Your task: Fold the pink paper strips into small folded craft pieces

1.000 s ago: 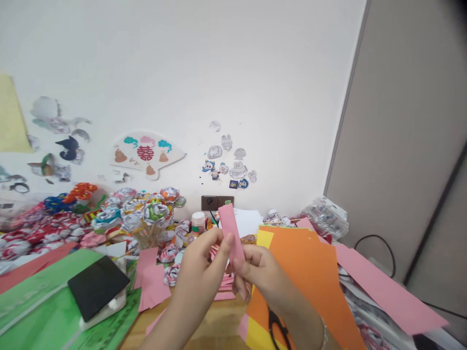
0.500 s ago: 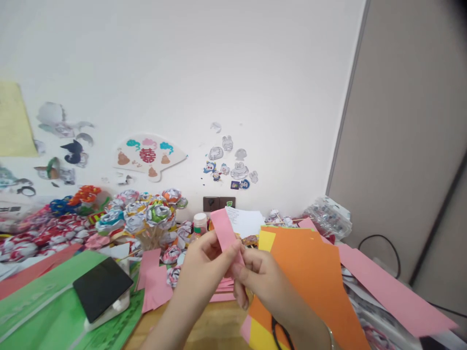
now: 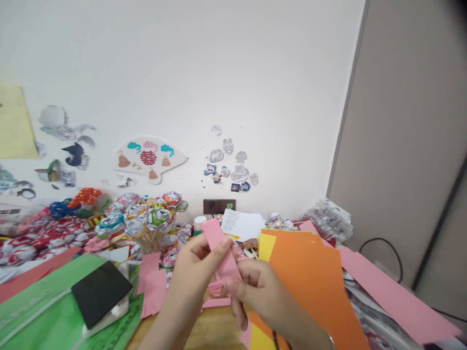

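Pink paper strip: left of orange sheet; pinched by left hand above, right hand below. Top end leans farther from sheet than a second ago; handling apparently continues.

the left hand and the pink strip hide most of the white-capped bottle; the right hand covers the strip's lower end. the print on the white sheet is too small to read. the bottom edge cuts off a black object, the left edge a yellow paper.
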Motion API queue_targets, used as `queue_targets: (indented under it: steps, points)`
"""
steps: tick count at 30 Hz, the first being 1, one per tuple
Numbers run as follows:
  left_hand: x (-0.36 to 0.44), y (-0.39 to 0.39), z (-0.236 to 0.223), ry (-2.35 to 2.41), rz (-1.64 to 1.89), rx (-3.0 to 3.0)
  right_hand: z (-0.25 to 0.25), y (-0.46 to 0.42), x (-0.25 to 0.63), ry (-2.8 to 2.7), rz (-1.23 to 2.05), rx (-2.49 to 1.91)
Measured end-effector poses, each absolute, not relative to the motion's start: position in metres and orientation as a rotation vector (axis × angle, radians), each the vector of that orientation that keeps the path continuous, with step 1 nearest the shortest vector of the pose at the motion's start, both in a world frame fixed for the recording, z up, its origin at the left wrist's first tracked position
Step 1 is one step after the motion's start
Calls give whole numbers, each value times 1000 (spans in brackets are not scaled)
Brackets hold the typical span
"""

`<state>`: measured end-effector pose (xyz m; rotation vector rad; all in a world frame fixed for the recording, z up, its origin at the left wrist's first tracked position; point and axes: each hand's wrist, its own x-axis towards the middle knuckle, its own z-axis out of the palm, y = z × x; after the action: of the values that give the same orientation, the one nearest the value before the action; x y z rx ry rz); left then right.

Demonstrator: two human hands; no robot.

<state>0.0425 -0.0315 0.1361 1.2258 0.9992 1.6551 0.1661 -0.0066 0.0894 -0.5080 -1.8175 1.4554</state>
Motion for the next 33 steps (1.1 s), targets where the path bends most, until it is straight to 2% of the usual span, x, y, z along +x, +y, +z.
queue_targets:
  steps: [6,12,15,21,25,33]
  points:
    - [27,-30,129,1031,1613,1271,96,-16,166,-1826,1541,-548]
    - [27,-37,130,1305,1792,1515,101,-20,175,-1886,1494,-550]
    - [30,-36,132,1503,1781,1835,100,-17,178,-1986,1296,-549]
    - [41,-30,124,1456,1460,2387,98,-11,175,-2026,959,-648]
    - [40,-26,122,1591,1481,2337,95,-9,170,-2032,685,-740]
    - [20,-29,131,1803,1728,2045,92,-10,166,-2117,561,-686]
